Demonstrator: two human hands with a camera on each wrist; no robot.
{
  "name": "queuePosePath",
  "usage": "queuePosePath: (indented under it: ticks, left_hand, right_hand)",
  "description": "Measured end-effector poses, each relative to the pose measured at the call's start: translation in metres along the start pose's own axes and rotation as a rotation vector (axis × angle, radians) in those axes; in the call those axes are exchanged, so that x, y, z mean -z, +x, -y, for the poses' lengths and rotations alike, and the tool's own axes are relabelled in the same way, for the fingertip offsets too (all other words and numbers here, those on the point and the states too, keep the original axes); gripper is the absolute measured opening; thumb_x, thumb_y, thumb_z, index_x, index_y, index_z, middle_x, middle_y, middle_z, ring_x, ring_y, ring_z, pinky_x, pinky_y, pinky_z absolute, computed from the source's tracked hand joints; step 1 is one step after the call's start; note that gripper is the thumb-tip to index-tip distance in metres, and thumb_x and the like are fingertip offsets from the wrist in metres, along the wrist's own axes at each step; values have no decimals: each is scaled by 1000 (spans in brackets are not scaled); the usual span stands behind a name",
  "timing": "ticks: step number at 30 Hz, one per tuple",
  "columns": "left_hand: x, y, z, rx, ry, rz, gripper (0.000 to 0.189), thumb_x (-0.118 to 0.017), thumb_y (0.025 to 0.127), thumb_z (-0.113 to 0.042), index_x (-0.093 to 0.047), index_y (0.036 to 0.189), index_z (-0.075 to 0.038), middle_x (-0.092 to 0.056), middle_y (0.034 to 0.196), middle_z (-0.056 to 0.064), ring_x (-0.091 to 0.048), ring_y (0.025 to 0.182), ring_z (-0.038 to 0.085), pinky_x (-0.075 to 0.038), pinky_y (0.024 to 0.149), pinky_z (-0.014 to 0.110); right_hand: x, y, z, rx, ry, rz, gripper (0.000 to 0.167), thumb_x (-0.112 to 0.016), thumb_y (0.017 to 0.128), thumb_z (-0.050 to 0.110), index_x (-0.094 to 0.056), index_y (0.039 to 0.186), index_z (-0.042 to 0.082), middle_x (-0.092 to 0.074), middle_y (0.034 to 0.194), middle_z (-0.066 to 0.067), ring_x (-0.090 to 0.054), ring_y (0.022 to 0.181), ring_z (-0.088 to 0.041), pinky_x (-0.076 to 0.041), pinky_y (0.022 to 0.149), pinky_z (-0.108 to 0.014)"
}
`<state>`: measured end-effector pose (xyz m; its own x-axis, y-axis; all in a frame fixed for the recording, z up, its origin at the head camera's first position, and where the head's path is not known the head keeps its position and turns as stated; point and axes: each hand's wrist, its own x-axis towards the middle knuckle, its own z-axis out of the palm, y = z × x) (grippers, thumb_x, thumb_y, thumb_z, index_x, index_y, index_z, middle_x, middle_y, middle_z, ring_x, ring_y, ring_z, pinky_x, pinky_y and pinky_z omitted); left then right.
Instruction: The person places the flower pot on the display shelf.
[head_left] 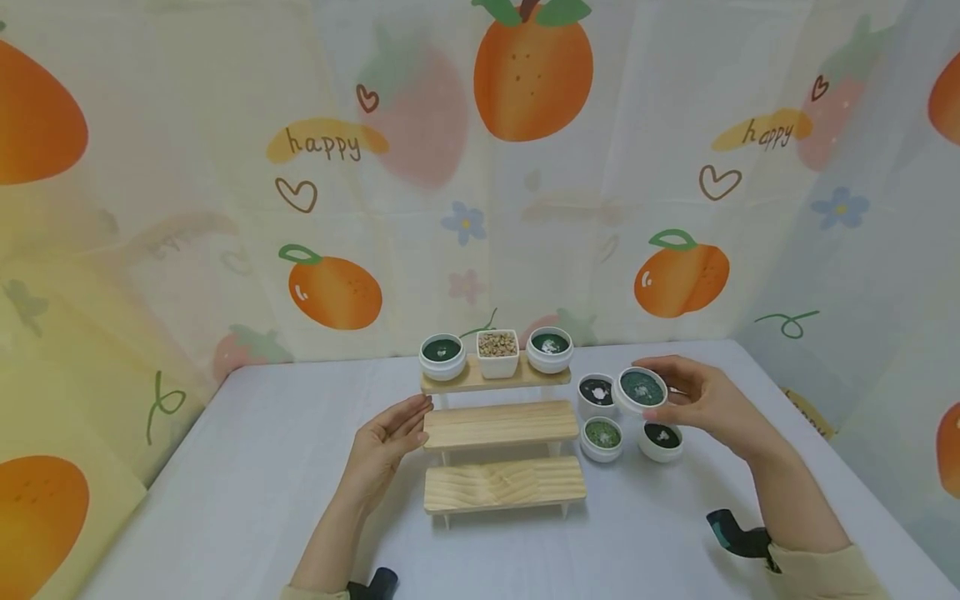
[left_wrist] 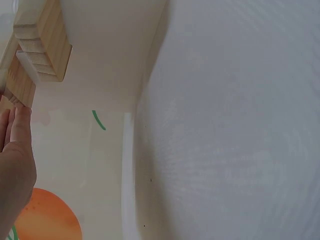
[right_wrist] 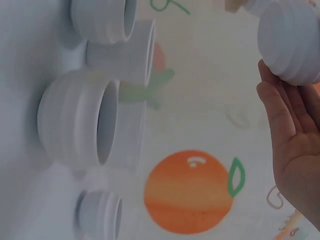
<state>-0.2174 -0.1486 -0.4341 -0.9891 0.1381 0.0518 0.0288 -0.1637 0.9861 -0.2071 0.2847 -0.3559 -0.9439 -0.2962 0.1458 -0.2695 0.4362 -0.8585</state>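
A three-tier wooden stand has pale plank shelves on white legs. At the left end of its middle shelf, my left hand touches the wood with fairly straight fingers; the left wrist view shows those fingertips against a plank's edge. My right hand holds a small round white pot with dark green contents, raised to the right of the stand. In the right wrist view the ribbed underside of this pot sits above the fingers, its far side cut off by the frame.
On the top shelf stand two round white pots with dark green contents and a square white pot of tan grains between them. Beside the stand, the white-covered table bears more pots. A fruit-print curtain hangs behind.
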Motion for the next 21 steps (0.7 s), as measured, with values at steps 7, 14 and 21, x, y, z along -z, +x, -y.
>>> queuePosePath:
  ticks: [7, 14, 21]
  left_hand:
    - [1, 0, 1, -16, -4, 7, 60, -62, 85, 13, -44, 142, 9, -43, 150, 29, -63, 118, 2, -52, 104, 18]
    - [1, 0, 2, -7, -3, 2, 60, -61, 85, 13, -44, 142, 9, -45, 150, 28, -63, 118, 2, -52, 104, 18]
    - [0, 0, 2, -2, -1, 1, 60, -63, 86, 11, -44, 142, 7, -41, 151, 30, -63, 119, 2, -52, 105, 18]
  right_hand:
    - [-17, 5, 9, 3, 35, 52, 61, -82, 80, 19, -56, 135, 13, -62, 130, 3, -64, 112, 1, -51, 96, -9]
    - [-35, 11, 16, 48, 119, 116, 62, -81, 79, 12, -55, 135, 11, -62, 130, -1, -65, 111, -3, -58, 92, -17]
    - [-60, 20, 25, 82, 117, 121, 62, -84, 76, 15, -59, 132, 12, -63, 133, -8, -62, 114, -5, -49, 103, -10]
